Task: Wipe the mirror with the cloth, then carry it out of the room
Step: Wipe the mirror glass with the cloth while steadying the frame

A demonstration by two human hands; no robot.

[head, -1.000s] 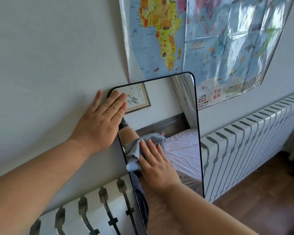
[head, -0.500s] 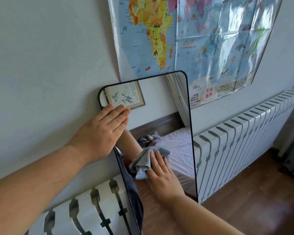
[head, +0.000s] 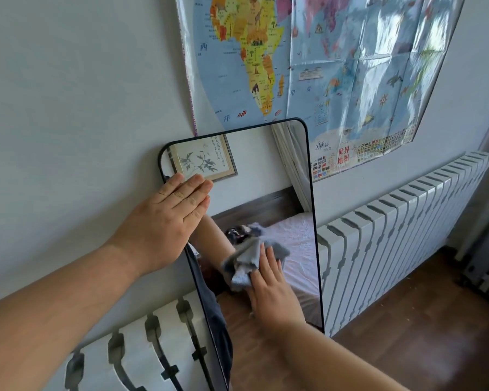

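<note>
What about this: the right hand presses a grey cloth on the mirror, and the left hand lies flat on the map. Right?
Not quite. The head view shows the left hand flat on the upper left edge of the mirror, not on the map above. The right hand does press the grey cloth on the mirror.

The mirror [head: 266, 179] has a thin black frame. The cloth [head: 247, 259] is grey. The map [head: 336, 66] is mostly light blue, with one continent in yellow and orange patches and small coloured flags along its lower edge. The wall [head: 82, 94] is pale grey-white, the radiator [head: 393, 227] white, the floor [head: 421, 320] dark brown wood.
</note>
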